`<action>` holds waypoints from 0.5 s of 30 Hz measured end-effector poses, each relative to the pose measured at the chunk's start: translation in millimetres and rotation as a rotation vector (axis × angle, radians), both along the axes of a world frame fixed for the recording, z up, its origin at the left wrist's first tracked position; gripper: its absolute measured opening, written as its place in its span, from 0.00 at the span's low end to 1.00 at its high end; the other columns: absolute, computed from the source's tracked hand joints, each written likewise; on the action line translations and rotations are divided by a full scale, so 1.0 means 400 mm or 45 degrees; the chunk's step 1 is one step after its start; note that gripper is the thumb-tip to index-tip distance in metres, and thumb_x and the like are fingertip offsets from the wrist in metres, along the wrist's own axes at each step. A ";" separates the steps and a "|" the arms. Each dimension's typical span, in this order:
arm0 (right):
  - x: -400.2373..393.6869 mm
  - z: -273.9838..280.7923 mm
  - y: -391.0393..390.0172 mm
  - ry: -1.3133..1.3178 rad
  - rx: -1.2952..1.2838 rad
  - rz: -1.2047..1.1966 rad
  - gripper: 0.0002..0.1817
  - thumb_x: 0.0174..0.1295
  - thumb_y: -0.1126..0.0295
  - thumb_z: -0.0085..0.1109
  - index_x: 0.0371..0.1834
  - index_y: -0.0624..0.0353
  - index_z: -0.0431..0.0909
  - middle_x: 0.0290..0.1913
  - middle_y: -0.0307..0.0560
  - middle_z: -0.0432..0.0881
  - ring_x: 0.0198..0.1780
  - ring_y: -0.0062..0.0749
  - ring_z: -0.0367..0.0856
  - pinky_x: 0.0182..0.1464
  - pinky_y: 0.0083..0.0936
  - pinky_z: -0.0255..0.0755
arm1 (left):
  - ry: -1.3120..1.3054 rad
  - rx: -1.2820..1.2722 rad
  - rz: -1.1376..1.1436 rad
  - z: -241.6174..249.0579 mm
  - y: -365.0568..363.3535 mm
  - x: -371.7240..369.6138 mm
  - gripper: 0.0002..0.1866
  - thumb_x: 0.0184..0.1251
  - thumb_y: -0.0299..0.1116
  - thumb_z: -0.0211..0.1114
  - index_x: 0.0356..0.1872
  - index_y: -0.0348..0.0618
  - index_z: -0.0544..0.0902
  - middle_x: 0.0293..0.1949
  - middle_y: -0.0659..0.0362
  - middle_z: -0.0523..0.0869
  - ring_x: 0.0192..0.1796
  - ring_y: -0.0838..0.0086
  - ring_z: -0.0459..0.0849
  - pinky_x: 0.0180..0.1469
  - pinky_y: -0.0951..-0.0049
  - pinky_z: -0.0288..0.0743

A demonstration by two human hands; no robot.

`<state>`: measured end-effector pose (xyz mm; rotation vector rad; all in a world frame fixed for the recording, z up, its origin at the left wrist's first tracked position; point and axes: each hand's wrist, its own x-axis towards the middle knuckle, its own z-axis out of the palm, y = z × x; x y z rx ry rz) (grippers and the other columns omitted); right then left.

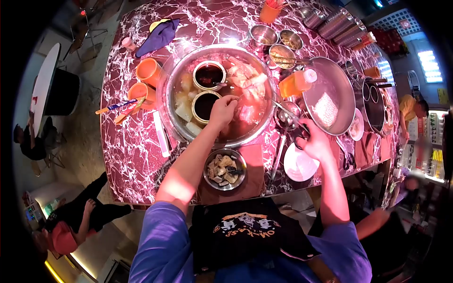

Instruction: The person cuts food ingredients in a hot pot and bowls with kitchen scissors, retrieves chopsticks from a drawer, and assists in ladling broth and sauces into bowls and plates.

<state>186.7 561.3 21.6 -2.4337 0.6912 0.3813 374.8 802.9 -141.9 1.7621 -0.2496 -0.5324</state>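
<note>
My left hand (224, 109) reaches over a wide metal basin (166, 101), fingers pinched; what they hold, if anything, is too small to make out. Within the basin are two round bowls of dark liquid, an upper bowl (209, 75) and a lower bowl (205, 105). Pinkish meat-like pieces (247, 78) and pale chunks (184, 112) lie around them. At the basin's right side my right hand (312, 140) is closed around the dark handles of scissors (289, 114), whose blades point toward the basin.
A metal bowl of food pieces (224, 170) stands near me, left of a white plate (300, 162). Further right, a large pan (351, 101) holds a noodle-like block (326, 111). An orange bottle (295, 84) stands between. Orange cups (148, 71) are left. Other people are around the table.
</note>
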 end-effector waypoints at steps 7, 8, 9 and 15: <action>0.169 -0.122 0.091 -0.125 -0.049 0.117 0.34 0.51 0.54 0.66 0.63 0.51 0.69 0.55 0.59 0.81 0.56 0.53 0.81 0.59 0.42 0.73 | 0.248 -0.176 0.179 0.001 -0.023 -0.010 0.11 0.69 0.29 0.61 0.46 0.35 0.85 0.37 0.59 0.88 0.36 0.78 0.83 0.40 0.77 0.76; 0.190 -0.130 0.097 -0.110 -0.024 0.100 0.35 0.52 0.54 0.66 0.63 0.51 0.68 0.56 0.59 0.81 0.57 0.54 0.80 0.59 0.42 0.73 | 0.219 -0.249 0.207 0.002 -0.026 -0.010 0.11 0.68 0.29 0.61 0.46 0.35 0.85 0.37 0.59 0.88 0.38 0.78 0.84 0.43 0.78 0.76; 0.197 -0.148 0.097 -0.169 0.002 0.095 0.34 0.52 0.56 0.66 0.63 0.51 0.68 0.55 0.59 0.81 0.56 0.54 0.80 0.58 0.42 0.73 | 0.230 -0.225 0.209 0.003 -0.026 -0.013 0.11 0.68 0.29 0.62 0.46 0.35 0.85 0.36 0.60 0.88 0.39 0.78 0.84 0.44 0.78 0.76; 0.112 -0.256 0.046 -0.324 0.245 0.035 0.27 0.54 0.71 0.66 0.60 0.51 0.76 0.47 0.56 0.85 0.51 0.49 0.85 0.54 0.37 0.76 | 0.291 -0.242 0.225 0.018 -0.033 -0.040 0.11 0.69 0.31 0.62 0.48 0.36 0.85 0.26 0.68 0.79 0.25 0.86 0.71 0.28 0.82 0.65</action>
